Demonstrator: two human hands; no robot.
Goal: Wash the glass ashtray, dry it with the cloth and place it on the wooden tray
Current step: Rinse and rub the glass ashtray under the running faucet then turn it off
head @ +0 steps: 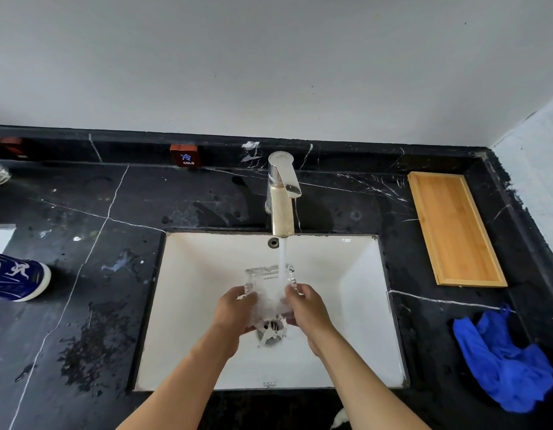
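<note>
The clear glass ashtray (266,279) is held tilted over the white sink (355,305), under the stream of water running from the chrome faucet (281,197). My left hand (234,308) grips its left side and my right hand (306,305) grips its right side. Water splashes across the glass and down to the drain (270,332). The blue cloth (501,358) lies crumpled on the black counter to the right of the sink. The wooden tray (452,228) lies empty at the back right of the counter.
The black marble counter (83,243) is wet and spotted left of the sink. A blue patterned cup (17,274) lies at the left edge. A small COLD sign (185,156) stands against the back ledge. The wall corner closes off the right side.
</note>
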